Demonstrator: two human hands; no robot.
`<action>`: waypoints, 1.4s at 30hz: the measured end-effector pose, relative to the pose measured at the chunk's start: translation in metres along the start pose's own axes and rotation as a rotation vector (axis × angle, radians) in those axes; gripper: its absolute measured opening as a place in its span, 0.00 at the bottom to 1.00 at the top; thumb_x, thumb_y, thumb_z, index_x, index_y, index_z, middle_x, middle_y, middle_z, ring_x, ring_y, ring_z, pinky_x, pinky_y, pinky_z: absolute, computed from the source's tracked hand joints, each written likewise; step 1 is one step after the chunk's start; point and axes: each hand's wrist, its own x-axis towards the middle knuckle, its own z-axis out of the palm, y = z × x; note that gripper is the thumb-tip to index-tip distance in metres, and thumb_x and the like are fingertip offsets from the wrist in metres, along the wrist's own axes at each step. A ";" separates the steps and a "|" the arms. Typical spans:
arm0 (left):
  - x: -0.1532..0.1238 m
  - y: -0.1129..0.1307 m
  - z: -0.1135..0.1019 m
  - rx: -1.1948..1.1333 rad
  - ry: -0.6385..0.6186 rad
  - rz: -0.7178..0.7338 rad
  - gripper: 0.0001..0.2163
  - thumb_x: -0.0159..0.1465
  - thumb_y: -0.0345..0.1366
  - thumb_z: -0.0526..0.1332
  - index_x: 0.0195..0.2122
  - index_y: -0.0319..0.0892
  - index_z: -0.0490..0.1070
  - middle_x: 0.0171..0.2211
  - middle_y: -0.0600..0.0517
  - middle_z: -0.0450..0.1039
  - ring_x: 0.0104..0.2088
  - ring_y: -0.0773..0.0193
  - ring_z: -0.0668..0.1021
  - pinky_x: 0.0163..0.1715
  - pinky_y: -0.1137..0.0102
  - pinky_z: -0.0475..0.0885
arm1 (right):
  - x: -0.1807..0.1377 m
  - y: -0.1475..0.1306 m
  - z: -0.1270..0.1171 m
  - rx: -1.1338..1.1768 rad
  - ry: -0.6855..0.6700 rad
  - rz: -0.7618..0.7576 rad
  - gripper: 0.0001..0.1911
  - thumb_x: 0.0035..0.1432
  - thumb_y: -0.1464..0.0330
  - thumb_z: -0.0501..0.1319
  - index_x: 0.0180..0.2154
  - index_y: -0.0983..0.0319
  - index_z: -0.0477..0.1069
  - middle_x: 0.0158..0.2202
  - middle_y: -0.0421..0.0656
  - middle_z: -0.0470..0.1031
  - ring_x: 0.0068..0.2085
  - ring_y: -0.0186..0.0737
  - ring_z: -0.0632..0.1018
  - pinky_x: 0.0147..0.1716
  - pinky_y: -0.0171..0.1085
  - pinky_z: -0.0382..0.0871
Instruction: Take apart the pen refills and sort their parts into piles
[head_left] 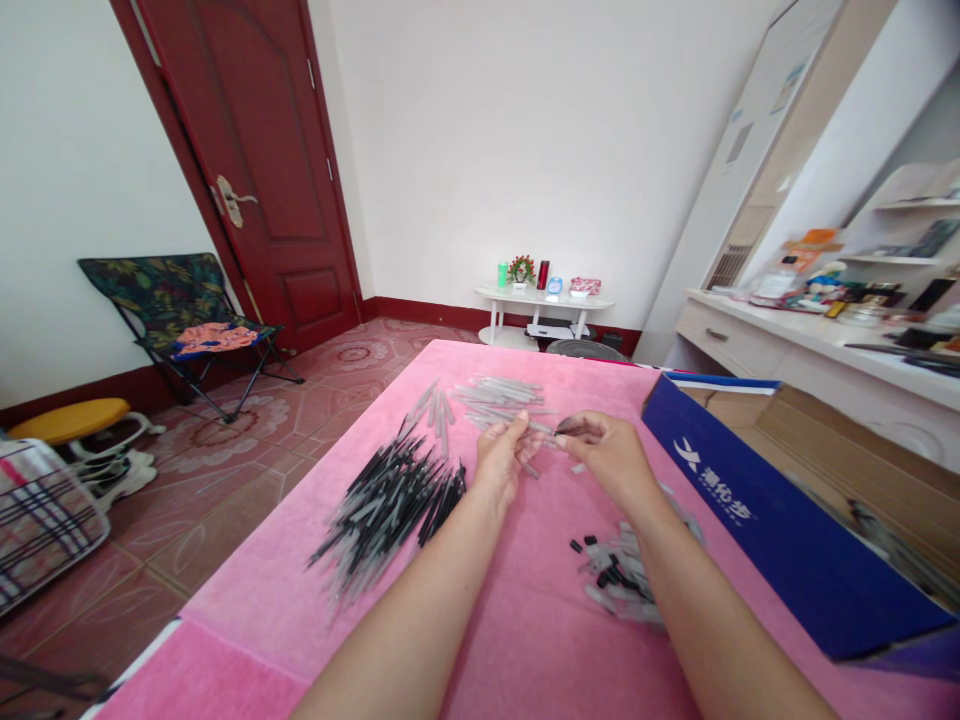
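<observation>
My left hand is closed around a slim grey pen barrel, which points to the right. The fingertips of my right hand pinch together at the barrel's right end, where a small dark piece shows; its exact shape is too small to make out. Just beyond my hands lies a pile of frosted grey pen barrels. To the left spreads a large heap of black-and-grey pen pieces. Partly behind my right forearm is a heap of clear and black pen caps.
Everything rests on a pink cloth over the table. A blue open box with grey pieces inside borders the right side. Beyond it stands a white dresser with bottles. A folding chair is by the red door.
</observation>
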 end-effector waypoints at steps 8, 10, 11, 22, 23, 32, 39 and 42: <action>-0.001 -0.004 0.000 0.040 -0.044 0.006 0.11 0.47 0.36 0.66 0.23 0.36 0.65 0.22 0.51 0.72 0.24 0.69 0.76 0.25 0.77 0.71 | -0.002 0.003 0.003 -0.037 0.066 0.005 0.09 0.43 0.65 0.60 0.26 0.65 0.68 0.21 0.42 0.72 0.23 0.36 0.73 0.21 0.32 0.67; -0.001 -0.005 -0.001 0.042 -0.049 0.015 0.11 0.47 0.36 0.66 0.23 0.36 0.65 0.23 0.51 0.72 0.25 0.69 0.76 0.26 0.77 0.70 | -0.002 0.007 0.005 -0.062 0.071 0.023 0.09 0.45 0.64 0.58 0.26 0.64 0.68 0.19 0.41 0.71 0.21 0.35 0.72 0.20 0.32 0.65; -0.001 -0.005 -0.002 0.042 -0.049 0.018 0.11 0.47 0.36 0.66 0.23 0.36 0.65 0.23 0.51 0.72 0.25 0.69 0.76 0.26 0.77 0.70 | -0.002 0.010 0.006 -0.082 0.069 0.027 0.10 0.47 0.63 0.57 0.25 0.64 0.67 0.18 0.41 0.71 0.19 0.34 0.72 0.19 0.31 0.65; -0.003 -0.003 0.001 0.037 -0.061 0.024 0.09 0.47 0.34 0.66 0.24 0.35 0.68 0.22 0.51 0.72 0.25 0.69 0.76 0.27 0.77 0.71 | 0.000 0.015 0.002 -0.017 -0.019 0.080 0.15 0.48 0.57 0.57 0.24 0.63 0.64 0.17 0.39 0.69 0.17 0.33 0.69 0.16 0.31 0.63; -0.003 -0.003 0.001 0.035 -0.060 0.023 0.09 0.47 0.33 0.66 0.24 0.35 0.68 0.22 0.51 0.72 0.25 0.69 0.76 0.27 0.77 0.71 | 0.000 0.014 0.001 -0.012 -0.025 0.074 0.14 0.46 0.58 0.58 0.24 0.63 0.64 0.17 0.39 0.68 0.16 0.32 0.69 0.16 0.31 0.63; -0.001 -0.006 -0.002 0.023 -0.075 0.031 0.08 0.49 0.33 0.65 0.24 0.35 0.68 0.23 0.51 0.72 0.25 0.69 0.76 0.27 0.77 0.71 | 0.001 0.014 -0.001 -0.062 -0.094 0.040 0.15 0.49 0.57 0.56 0.25 0.63 0.65 0.18 0.40 0.70 0.17 0.33 0.70 0.16 0.31 0.61; -0.001 -0.004 -0.001 0.026 -0.074 0.015 0.07 0.49 0.32 0.65 0.26 0.35 0.69 0.23 0.51 0.72 0.24 0.70 0.76 0.26 0.78 0.71 | 0.002 0.015 -0.002 -0.119 -0.110 0.064 0.22 0.54 0.55 0.48 0.20 0.63 0.64 0.15 0.41 0.69 0.15 0.32 0.68 0.16 0.31 0.60; -0.001 -0.004 -0.001 0.021 -0.081 0.021 0.07 0.49 0.32 0.65 0.25 0.35 0.69 0.24 0.51 0.72 0.24 0.70 0.75 0.26 0.78 0.71 | 0.002 0.013 -0.003 -0.114 -0.102 0.024 0.14 0.49 0.58 0.55 0.25 0.63 0.64 0.19 0.39 0.71 0.17 0.32 0.70 0.17 0.30 0.61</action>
